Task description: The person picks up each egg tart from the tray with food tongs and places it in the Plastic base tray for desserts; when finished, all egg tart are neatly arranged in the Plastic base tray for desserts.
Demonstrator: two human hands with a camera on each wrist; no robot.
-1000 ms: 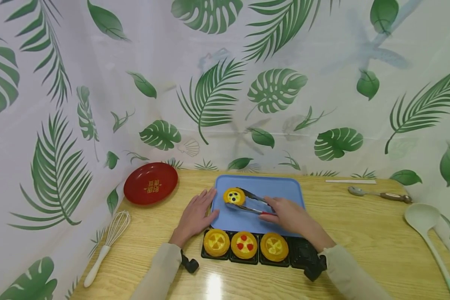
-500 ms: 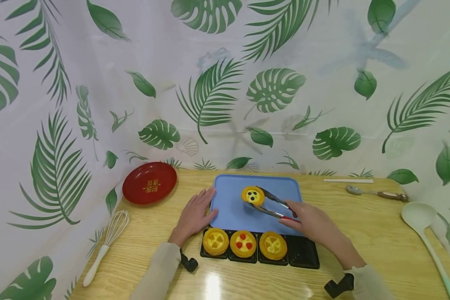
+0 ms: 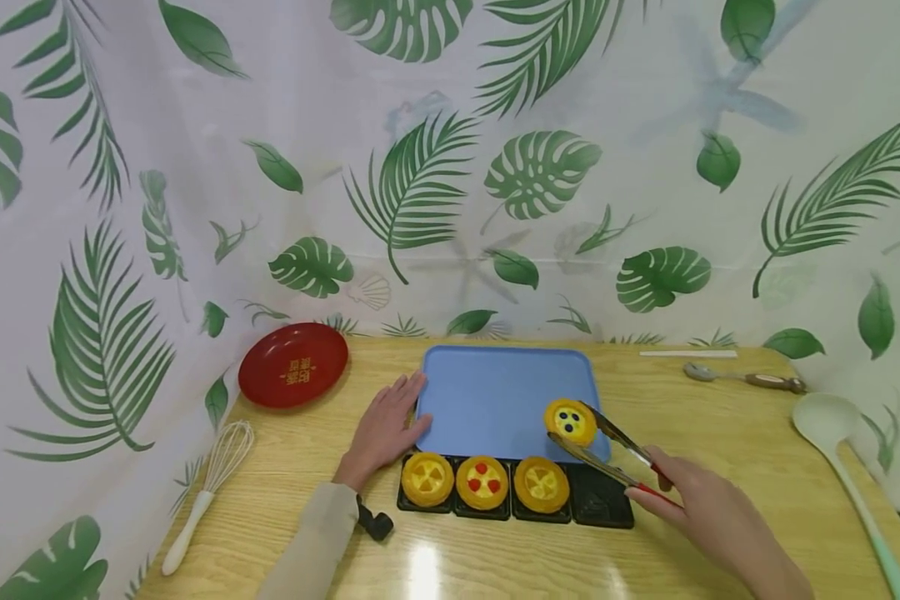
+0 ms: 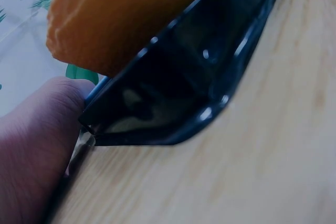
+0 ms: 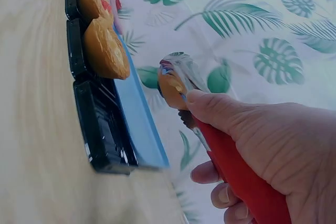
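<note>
My right hand [image 3: 708, 508] grips the red handles of metal tongs [image 3: 615, 468]. Between the tong tips is an egg tart with dark berries [image 3: 570, 422], held above the right front part of the blue tray [image 3: 487, 392]. In the right wrist view, the tart [image 5: 171, 88] is raised off the tray. My left hand [image 3: 386, 425] rests with straight fingers at the tray's left edge. A black compartment tray [image 3: 603, 497] runs along the front; three tarts [image 3: 482, 482] fill its left compartments and the rightmost holds none. The left wrist view shows one tart [image 4: 121, 14] close up.
A red plate [image 3: 292, 367] and a whisk [image 3: 210, 492] lie at the left. Toward the right are white chopsticks [image 3: 688, 354], a spoon with a brown handle [image 3: 742, 377] and a large pale ladle [image 3: 828, 421]. A leaf-patterned curtain [image 3: 420, 250] backs the table.
My right hand has carried the berry tart in the tongs from the blue tray's left side to its right front corner, up off the tray. My left hand has stayed at the tray's edge.
</note>
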